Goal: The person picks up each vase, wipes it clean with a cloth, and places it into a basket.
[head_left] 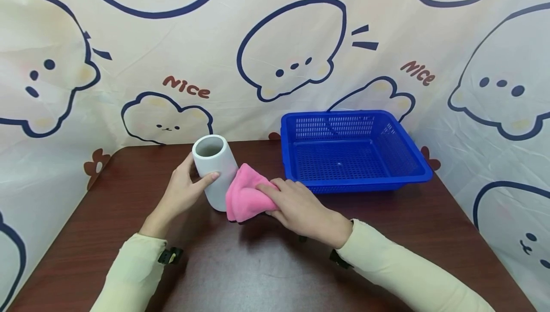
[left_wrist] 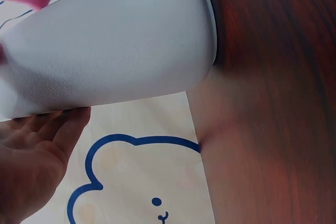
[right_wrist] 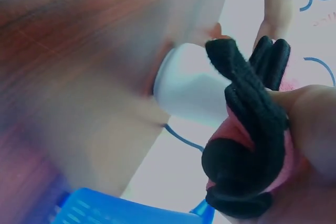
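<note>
A white, smooth vase with a round open mouth stands on the table, leaning slightly in the head view. My left hand grips it from the left side, thumb across the front and fingers behind. My right hand holds a bunched cloth, pink on one side and black on the other, right at the vase's right side. In the right wrist view the cloth's black folds overlap the vase. The left wrist view shows the vase's body with its base close to the table.
A blue plastic basket with perforated walls stands at the back right of the dark brown wooden table. Behind and at both sides hangs a pale curtain with cartoon drawings.
</note>
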